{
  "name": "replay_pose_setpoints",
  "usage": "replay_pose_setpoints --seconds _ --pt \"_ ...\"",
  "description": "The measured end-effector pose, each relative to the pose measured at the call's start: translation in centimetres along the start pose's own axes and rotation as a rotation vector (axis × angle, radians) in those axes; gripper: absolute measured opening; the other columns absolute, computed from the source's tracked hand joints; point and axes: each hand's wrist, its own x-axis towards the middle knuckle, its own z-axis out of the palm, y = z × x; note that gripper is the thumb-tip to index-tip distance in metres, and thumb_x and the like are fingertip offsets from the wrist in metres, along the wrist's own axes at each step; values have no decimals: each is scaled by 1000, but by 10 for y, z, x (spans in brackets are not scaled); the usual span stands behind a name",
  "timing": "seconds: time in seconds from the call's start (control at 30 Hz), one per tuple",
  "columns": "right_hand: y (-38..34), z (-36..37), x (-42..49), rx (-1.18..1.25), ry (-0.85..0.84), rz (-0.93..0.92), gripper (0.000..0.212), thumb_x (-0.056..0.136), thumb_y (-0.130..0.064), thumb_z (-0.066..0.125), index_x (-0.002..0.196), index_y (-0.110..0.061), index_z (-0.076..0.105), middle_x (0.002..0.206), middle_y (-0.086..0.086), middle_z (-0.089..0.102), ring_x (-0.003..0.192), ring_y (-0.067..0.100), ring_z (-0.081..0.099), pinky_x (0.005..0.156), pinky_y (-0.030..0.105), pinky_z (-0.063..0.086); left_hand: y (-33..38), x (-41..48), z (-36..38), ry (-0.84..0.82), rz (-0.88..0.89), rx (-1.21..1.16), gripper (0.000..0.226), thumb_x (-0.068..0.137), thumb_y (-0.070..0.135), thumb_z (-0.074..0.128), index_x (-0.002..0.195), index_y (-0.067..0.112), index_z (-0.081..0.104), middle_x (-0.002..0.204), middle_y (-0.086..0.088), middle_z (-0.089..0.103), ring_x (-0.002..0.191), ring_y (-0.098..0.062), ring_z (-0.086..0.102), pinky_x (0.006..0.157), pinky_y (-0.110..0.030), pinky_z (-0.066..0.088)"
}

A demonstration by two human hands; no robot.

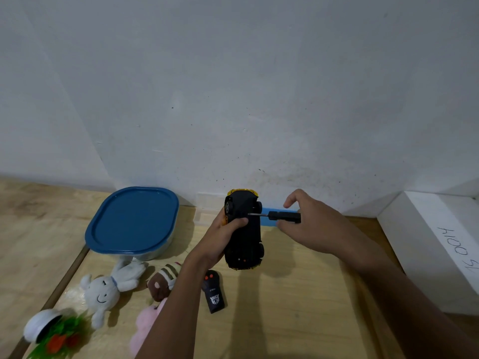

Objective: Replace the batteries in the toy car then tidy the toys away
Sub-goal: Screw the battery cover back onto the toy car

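I am holding the toy car (245, 239) in my left hand (220, 239), raised just above the bench (298, 294) near its back edge. The fingers are curling round the body and the black underside is facing right. My right hand (311, 226) is pinching the handle of the screwdriver (283, 217), and its tip is touching the underside. The screw is too small to see.

I judge I am working on the battery cover. The shaft should be sitting square, and I should be pressing in while turning with the car braced.

The remote control (213, 291) is lying just below the car, where a dropped screw could land. The rabbit plush (103, 291), brown plush (163, 281), pink plush (145, 330) and blue-lidded container (132, 221) are lying towards the left edge, and a white box (435, 242) is lining the right edge.
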Motion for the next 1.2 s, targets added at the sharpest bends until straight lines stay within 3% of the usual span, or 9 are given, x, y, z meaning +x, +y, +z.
replay_pose_setpoints --seconds 0.1,0.2,0.37,0.5,0.57,0.87,0.93,1.07,1.2 --pt "5 -1 5 89 -41 -25 20 91 -41 62 99 -32 47 81 -11 58 57 5 51 52 19 37 1 0 -1 -11 10 2 34 93 12 59 123 27 58 112 -9 68 103 -28 66 81 -37 56" --pt "7 -4 10 100 6 -14 19 90 -48 61 93 -29 58 85 -9 62 67 6 57 56 25 41 2 0 -2 -6 17 7 33 93 11 59 120 29 60 111 -8 69 104 -28 66 83 -39 56" --pt "-1 3 11 -43 110 -17 50 94 -59 43 80 -20 70 63 -3 58 52 9 47 51 24 35 3 0 -5 11 39 27 32 92 12 60 117 33 61 108 -4 70 103 -26 67 87 -41 56" --pt "-6 3 9 -26 103 -22 24 92 -56 51 101 -34 55 71 -13 55 56 5 50 50 23 33 3 1 -6 24 58 63 31 92 13 61 112 36 62 107 -2 70 103 -22 66 88 -38 56" --pt "-7 0 9 -79 67 -39 20 91 -51 55 100 -36 47 75 -14 55 61 4 51 51 23 34 3 2 -7 42 68 101 31 91 15 63 111 39 61 108 1 69 104 -20 66 89 -37 55" --pt "-10 -3 15 -136 117 -55 17 89 -54 57 91 -37 59 88 -14 59 76 8 54 56 24 36 5 6 -4 55 112 239 36 91 19 65 118 40 52 111 5 67 100 -11 66 75 -19 53" --pt "-10 -2 16 -132 119 -30 23 91 -54 55 92 -33 64 84 -13 58 75 10 54 55 24 36 4 7 -4 57 109 234 36 91 19 65 118 40 52 110 6 67 99 -10 66 76 -20 53" --pt "-10 6 18 -94 79 6 50 100 -48 39 67 -16 57 57 -1 49 50 14 43 49 27 32 3 7 -3 43 99 248 38 91 20 64 123 37 52 113 5 66 103 -13 65 83 -27 53" --pt "-7 4 12 35 -20 0 25 96 -49 49 103 -25 53 71 -10 52 54 6 48 52 25 36 4 7 -6 51 103 263 39 91 21 64 125 36 52 114 6 66 105 -13 64 89 -31 53"
